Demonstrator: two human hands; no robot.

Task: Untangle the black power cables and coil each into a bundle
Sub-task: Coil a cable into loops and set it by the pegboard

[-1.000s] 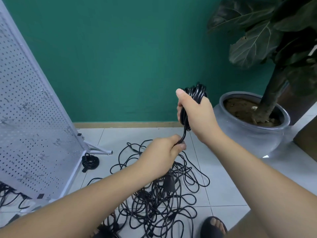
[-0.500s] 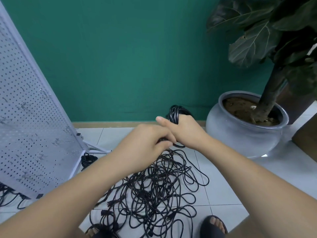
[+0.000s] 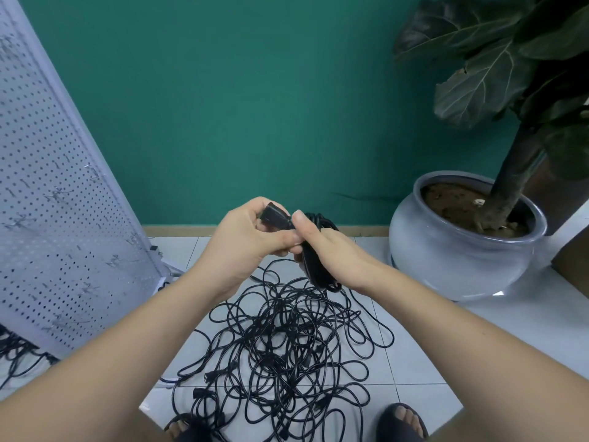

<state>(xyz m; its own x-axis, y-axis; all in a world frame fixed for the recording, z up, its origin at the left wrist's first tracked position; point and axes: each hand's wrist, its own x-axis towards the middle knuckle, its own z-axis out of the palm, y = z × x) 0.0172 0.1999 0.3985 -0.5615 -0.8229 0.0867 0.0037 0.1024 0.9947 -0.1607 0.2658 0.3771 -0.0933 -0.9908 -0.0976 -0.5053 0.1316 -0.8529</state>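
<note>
Gripping the coiled bundle (image 3: pixel 315 272) in curled fingers, the right hand (image 3: pixel 334 253) holds it above the tangled cables (image 3: pixel 287 346) on the floor, while the left hand (image 3: pixel 242 247) pinches a black plug (image 3: pixel 274 216) at the bundle's top.

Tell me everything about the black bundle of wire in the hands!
The bundle is a black, smooth, rubbery-looking power cable wound into tight loops. It is held up above the tangled pile on the floor. The right hand grips its middle, so loops stick out above and below it. Its end is a chunky black plug, pinched by the left hand.
</note>
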